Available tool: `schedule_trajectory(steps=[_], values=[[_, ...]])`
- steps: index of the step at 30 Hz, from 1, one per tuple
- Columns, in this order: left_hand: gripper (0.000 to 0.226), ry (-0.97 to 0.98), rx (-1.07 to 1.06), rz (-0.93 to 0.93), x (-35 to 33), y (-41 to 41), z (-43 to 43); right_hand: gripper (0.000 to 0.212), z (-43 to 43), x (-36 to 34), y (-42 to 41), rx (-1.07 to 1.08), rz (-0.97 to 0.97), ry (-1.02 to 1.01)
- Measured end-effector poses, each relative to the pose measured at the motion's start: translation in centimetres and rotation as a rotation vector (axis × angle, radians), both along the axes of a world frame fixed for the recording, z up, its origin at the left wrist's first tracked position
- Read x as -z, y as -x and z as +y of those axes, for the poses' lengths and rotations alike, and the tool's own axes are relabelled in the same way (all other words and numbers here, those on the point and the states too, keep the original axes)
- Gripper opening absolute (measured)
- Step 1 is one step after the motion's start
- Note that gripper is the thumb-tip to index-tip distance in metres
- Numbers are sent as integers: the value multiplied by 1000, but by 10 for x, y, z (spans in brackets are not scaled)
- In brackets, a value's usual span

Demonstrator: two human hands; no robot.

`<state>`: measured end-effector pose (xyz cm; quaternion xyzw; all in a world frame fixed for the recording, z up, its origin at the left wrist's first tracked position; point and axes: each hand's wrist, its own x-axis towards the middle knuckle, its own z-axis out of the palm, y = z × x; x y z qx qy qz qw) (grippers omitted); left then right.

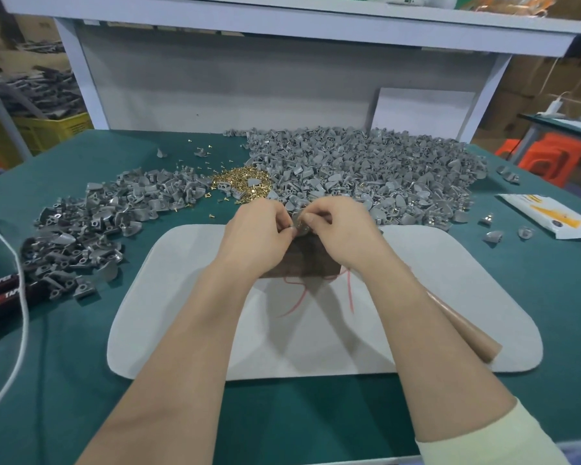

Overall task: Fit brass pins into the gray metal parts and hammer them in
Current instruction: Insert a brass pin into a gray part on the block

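While our left hand (259, 229) and right hand (337, 229) both pinch one small gray metal part (299, 225) over the dark brown block (302, 263), the heap of loose brass pins (242, 184) lies just beyond, slightly left.

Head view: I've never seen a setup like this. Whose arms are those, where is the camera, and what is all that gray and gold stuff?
There is no machine here. A person works with bare hands, and the one camera sits on their head, looking forward and down. That is why the left hand and right hand reach in from the bottom of the picture. Together they pinch one small gray part above a brown block that lies on a white mat. On the green table lie a big heap of such parts to the right, a smaller heap to the left, and a pile of brass pins between them. Whether a pin already sits in the held part is too small to tell.
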<state>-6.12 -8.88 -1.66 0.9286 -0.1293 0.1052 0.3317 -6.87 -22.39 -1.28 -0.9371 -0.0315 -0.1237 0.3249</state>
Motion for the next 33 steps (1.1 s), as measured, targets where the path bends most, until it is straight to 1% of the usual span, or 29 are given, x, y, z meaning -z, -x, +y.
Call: schedule_trajectory(steps=[2, 4, 8, 15, 20, 25, 30, 31, 33], values=[[12, -4, -2, -4, 0, -1, 0, 20, -2, -2, -1, -24, -6, -69], [12, -6, -2, -1, 0, -1, 0, 19, -2, -2, -1, -45, -23, -89], [10, -5, 4, 1, 1, -1, 1, 13, -2, 0, 2, -75, -67, 30], [10, 4, 4, 13, 1, -1, 1, 11, 2, -2, 1, -63, -113, 211], [8, -4, 1, 9, 0, 0, 0, 11, 5, -4, 3, -40, -106, 265], [13, -15, -1, -7, -1, 1, -1, 10, 8, -7, 2, -18, -66, 309], [8, -4, -7, 2, -1, 1, 0, 10, 6, -6, 2, -18, -40, 241], [6, -5, -8, 5, 0, 1, 0, 13, 5, -5, 3, -33, -31, 211], [6, -3, -9, 8, 0, 1, 1, 19, -1, -10, 6, -17, -39, 72]])
